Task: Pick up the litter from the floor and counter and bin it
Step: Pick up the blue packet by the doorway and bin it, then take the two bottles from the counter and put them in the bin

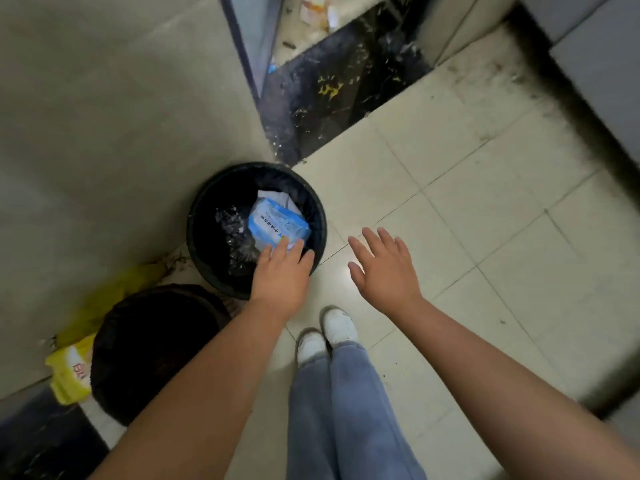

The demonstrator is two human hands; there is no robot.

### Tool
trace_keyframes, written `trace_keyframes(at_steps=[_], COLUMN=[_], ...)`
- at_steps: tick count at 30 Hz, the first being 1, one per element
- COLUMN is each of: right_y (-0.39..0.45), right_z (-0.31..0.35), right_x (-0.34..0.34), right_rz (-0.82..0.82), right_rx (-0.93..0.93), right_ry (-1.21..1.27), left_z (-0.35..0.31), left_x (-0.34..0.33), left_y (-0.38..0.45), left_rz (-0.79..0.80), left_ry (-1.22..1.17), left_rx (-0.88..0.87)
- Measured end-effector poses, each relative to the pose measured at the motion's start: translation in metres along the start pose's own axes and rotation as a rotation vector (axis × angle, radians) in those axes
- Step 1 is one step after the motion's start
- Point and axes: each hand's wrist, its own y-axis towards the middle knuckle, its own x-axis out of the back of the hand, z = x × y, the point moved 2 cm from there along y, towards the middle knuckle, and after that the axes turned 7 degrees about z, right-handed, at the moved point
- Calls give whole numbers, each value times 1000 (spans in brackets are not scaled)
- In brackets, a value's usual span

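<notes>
The tiled floor (467, 209) carries a round black bin (207, 216) against the wall. Beside the bin stands a darker basket (152, 344), yellow packaging (69, 375) behind it. In the bin lies a blue-and-white packet (277, 226); the left hand (282, 275) reaches over the bin's rim, fingertips on it, not gripping. The right hand (384, 268) hovers beside the bin, fingers spread, empty.

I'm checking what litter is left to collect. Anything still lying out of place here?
Yes: a yellow packet lies on the floor behind the dark bin, against the wall, and more scraps sit past the doorway.
</notes>
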Motion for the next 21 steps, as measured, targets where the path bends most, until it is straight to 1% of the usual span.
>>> trace_keyframes(at_steps=[2, 3, 5, 7, 9, 11, 13, 15, 21], right_y=[-35, -52, -87, -126, -167, -210, -258, -311, -497], right_z=[-16, -26, -45, -63, -85, -113, -145, -179, -294], right_x=[28, 41, 68, 94, 115, 134, 149, 159, 169], right_rz=[23, 4, -73, -143, -192, -267, -367, -454, -680], right_rx=[-112, -160, -244, -313, -382, -451, -534, -629, -962], right_ry=[59, 103, 175, 221, 274, 325, 379, 413, 521], left_z=[-28, -43, -76, -114, -158, -208, -263, -324, -535], left_x=[46, 66, 106, 140, 169, 195, 216, 230, 247], left_y=[-17, -26, -46, -67, -86, -106, -129, -154, -251], left_rz=[-49, -83, -132, -143, -155, -212, -260, -270, -347], left_ry=[59, 77, 139, 227, 315, 390, 441, 497, 634], left_rx=[-46, -91, -181, -262, -334, -417, -499, -588, -929])
